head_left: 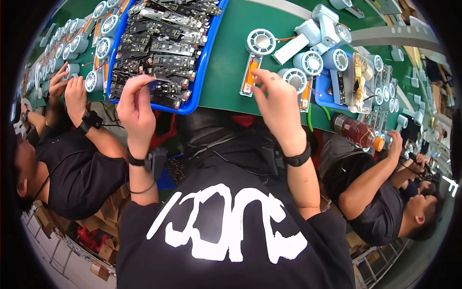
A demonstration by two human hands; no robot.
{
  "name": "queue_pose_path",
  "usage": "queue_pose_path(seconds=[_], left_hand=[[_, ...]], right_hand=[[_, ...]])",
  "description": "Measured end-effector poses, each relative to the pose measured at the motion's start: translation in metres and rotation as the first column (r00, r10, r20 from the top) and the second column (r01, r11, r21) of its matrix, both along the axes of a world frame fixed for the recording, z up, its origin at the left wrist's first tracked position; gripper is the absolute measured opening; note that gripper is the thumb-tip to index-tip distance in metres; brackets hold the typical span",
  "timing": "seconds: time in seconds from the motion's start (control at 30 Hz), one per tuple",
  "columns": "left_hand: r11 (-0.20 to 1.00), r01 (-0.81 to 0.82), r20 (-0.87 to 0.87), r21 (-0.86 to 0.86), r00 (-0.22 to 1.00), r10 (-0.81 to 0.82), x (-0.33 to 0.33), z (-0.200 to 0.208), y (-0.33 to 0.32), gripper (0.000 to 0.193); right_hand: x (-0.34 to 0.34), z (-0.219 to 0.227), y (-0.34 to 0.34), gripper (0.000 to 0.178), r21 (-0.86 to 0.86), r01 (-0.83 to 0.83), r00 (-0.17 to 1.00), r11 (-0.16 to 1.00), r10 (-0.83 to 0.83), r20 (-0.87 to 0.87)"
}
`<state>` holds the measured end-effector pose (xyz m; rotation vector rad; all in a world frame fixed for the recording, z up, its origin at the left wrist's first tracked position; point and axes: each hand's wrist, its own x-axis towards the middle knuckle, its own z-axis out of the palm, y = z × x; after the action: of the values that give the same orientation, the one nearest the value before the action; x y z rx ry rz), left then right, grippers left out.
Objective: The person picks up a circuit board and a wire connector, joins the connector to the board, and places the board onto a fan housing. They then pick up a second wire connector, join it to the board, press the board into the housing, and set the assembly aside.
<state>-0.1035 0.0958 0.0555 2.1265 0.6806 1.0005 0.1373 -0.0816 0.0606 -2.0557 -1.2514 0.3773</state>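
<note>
My left hand [136, 107] is over the near edge of a blue tray [198, 89], its thumb and fingertips pinched together. A thin strip, seemingly a circuit board [162, 80] seen edge-on, juts from the pinch. Many narrow black circuit boards [168, 47] are heaped in the tray. To the right, my right hand [279, 102] is open, thumb and forefinger apart, the fingertips at the handle of a pale blue handheld fan [261, 42]. An orange battery [250, 74] shows in that handle's uncovered channel. Whether the fingertips touch it, I cannot tell.
More fans [310, 61] are piled on the green table [224, 72] at right, beside a small blue tray [321, 98], green-handled pliers [310, 118] and a drink bottle [356, 131]. Co-workers sit close on both sides; one co-worker's hands [74, 96] work at left among rows of fans.
</note>
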Motion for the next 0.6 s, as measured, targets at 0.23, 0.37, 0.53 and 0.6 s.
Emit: queue_pose_path(seconds=[0.23, 0.37, 0.53, 0.6], left_hand=[[0.459, 0.303, 0.401, -0.835, 0.906, 0.133, 0.036, -0.010, -0.101, 0.016], [0.314, 0.449, 0.460, -0.836, 0.887, -0.042, 0.048, -0.023, -0.117, 0.028], [0.386, 0.349, 0.340, -0.854, 0.936, -0.095, 0.052, -0.033, -0.119, 0.051], [0.420, 0.304, 0.294, -0.855, 0.952, -0.091, 0.050, -0.043, -0.115, 0.055]], right_hand=[[-0.007, -0.026, 0.015, 0.018, 0.219, -0.074, 0.992, 0.973, 0.049, 0.120], [-0.013, -0.036, 0.013, 0.017, 0.311, -0.061, 0.987, 0.948, 0.012, 0.158], [-0.018, -0.030, 0.001, 0.017, 0.339, -0.074, 0.985, 0.938, 0.016, 0.171], [-0.019, -0.029, -0.002, 0.019, 0.398, -0.076, 0.986, 0.914, 0.010, 0.165]])
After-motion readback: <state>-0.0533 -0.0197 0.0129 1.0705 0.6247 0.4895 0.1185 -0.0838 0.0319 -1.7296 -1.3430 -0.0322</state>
